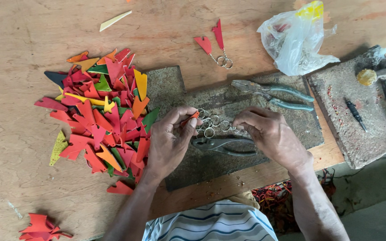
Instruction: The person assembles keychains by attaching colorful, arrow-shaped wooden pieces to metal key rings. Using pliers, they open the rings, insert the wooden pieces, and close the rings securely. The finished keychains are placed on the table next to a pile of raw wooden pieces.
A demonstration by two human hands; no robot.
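Both hands meet over a dark, rough work mat (246,100) on the wooden table (18,35). Left hand (168,140) is curled, thumb and forefinger pinching a small orange tag (193,117) at its tip; the wrist comes up from the lower edge with the knuckles toward the camera. Right hand (271,134) arches palm-down, its fingertips closed on a thin chain with metal key rings (213,122) that stretches between the two hands; exactly how many rings there are I cannot tell. Just below the rings lies one pair of dark pliers (222,145) on the mat, and a second pair of pliers with green handles (273,94) lies above the right hand. Left of the mat spreads a large heap of cut leather shapes (103,111), mostly red, with orange, yellow and green ones mixed in, too many to count. A smaller red pile (41,226) sits at the bottom left corner. Two finished red tags on key rings (213,44) lie near the top centre. One crumpled clear plastic bag (298,40) with a yellow patch rests at the top right, beside a second rough slab (354,116) bearing a small dark tool (355,114).
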